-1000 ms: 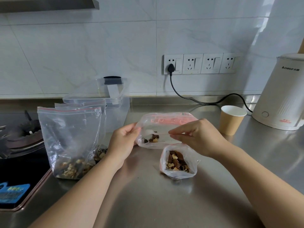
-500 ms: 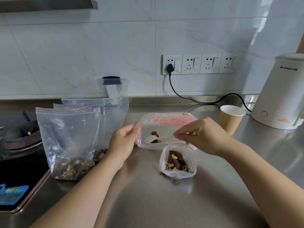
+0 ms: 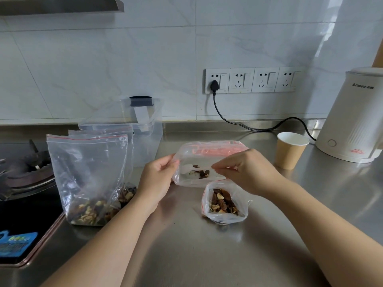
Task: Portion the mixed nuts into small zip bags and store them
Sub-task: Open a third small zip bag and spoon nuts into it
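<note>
While hands (image 3: pixel 157 179) pinch bag (image 3: pixel 186 179) — cup (image 3: pixel 290 151) perhaps empty.

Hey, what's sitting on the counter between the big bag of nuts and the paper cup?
In the head view, the left hand and right hand hold a small zip bag between the big bag and paper cup.

brushed, faintly glossy metal bench (image 3: pixel 186 255); clear, crinkled plastic zip bags (image 3: pixel 89 172); matt brown paper cup (image 3: pixel 290 151); smooth white plastic kettle (image 3: pixel 352 121).
</note>
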